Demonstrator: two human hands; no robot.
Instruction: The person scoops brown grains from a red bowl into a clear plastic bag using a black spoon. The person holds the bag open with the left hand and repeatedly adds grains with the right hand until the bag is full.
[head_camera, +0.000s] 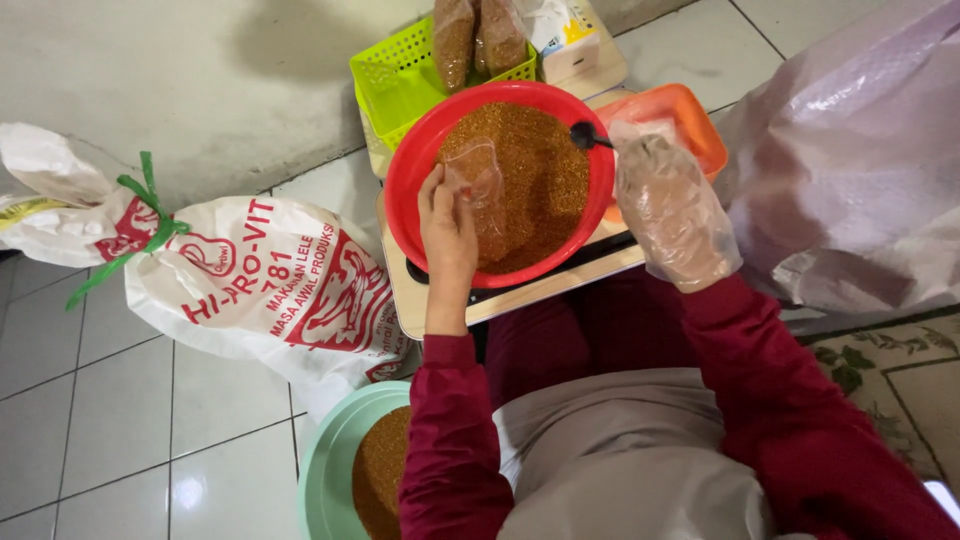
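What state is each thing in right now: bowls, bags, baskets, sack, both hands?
Red bowl: nearly full of brown pellets.
Small clear bag: held open over the red bowl, partly filled.
Left hand: bare, pinching the small clear bag.
Right hand: covered in a plastic glove, gripping a dark scoop.
Green basket: holds filled bags, upright.
Orange tray: contents hidden.
White sack: tied shut with green string, lying on its side.
Pale green bowl: part full of pellets.

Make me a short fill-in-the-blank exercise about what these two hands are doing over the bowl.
1. The round red plastic bowl holds brown ____.
2. The left hand holds a small clear plastic ____ over the bowl.
3. The right hand wears a clear plastic ____.
4. Behind the bowl stands a lime-green plastic ____.

Missing words: granules, bag, glove, basket.
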